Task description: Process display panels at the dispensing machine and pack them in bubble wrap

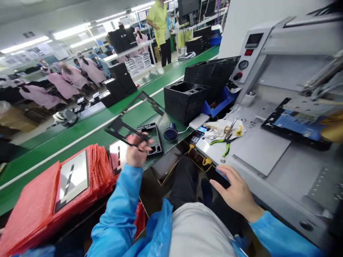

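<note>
My left hand is raised over the near edge of the green conveyor, its fingers closed on a thin black plastic frame that is tilted and slightly blurred. Beneath and behind that hand, a second black frame lies flat on the belt, partly covered by my fingers. Next to it is a light panel with a black strip, also partly hidden by the hand. My right hand hovers over my lap near the front edge of the machine, holding nothing, with thumb and fingers apart.
Red bubble-wrap sleeves with a panel on top lie at left. Stacked black frames, a blue bin and a small round fan stand ahead. Green-handled pliers rest on the machine bed. Several people work beyond.
</note>
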The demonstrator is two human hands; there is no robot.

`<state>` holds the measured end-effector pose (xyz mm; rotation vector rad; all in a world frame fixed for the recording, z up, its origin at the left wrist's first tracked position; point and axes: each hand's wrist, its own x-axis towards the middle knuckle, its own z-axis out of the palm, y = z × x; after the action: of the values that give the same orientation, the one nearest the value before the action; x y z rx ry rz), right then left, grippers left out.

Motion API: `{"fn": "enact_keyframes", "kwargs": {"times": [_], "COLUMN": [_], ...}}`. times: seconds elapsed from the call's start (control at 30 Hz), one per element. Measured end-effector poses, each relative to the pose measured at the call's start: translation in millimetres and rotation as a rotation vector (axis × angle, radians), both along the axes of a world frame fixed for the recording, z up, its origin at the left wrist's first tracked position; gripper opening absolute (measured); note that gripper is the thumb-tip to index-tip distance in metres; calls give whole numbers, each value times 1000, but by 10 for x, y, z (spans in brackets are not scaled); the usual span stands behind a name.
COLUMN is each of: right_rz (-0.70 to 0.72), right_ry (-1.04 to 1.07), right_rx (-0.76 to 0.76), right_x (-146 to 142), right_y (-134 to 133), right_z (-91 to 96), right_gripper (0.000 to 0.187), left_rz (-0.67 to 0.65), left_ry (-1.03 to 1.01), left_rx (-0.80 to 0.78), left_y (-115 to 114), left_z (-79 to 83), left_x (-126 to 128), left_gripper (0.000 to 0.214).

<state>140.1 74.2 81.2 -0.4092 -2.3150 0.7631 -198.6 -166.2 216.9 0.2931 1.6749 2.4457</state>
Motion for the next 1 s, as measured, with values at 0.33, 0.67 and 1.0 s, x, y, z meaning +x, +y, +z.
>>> {"fn": "enact_keyframes", "kwargs": {"times": [0.33,0.67,1.0], "right_rz": [-231,-209,-233], "right_ry": [-64,-58,-50], "right_rx": [287,204,248], "right_x": [539,508,439], "right_y": [512,589,454], "right_z": [-735,-491,-453], "right_gripper": [12,15,14], "left_rz": [284,-438,-648], "left_ry": [-65,1012,909], "left_rx": [-349,-1864,-2074], "left_y": [-737,-336,-81], "left_z": [-787,-907,-535], "left_x": [-596,-616,-578], "left_gripper": [25,100,87]}}
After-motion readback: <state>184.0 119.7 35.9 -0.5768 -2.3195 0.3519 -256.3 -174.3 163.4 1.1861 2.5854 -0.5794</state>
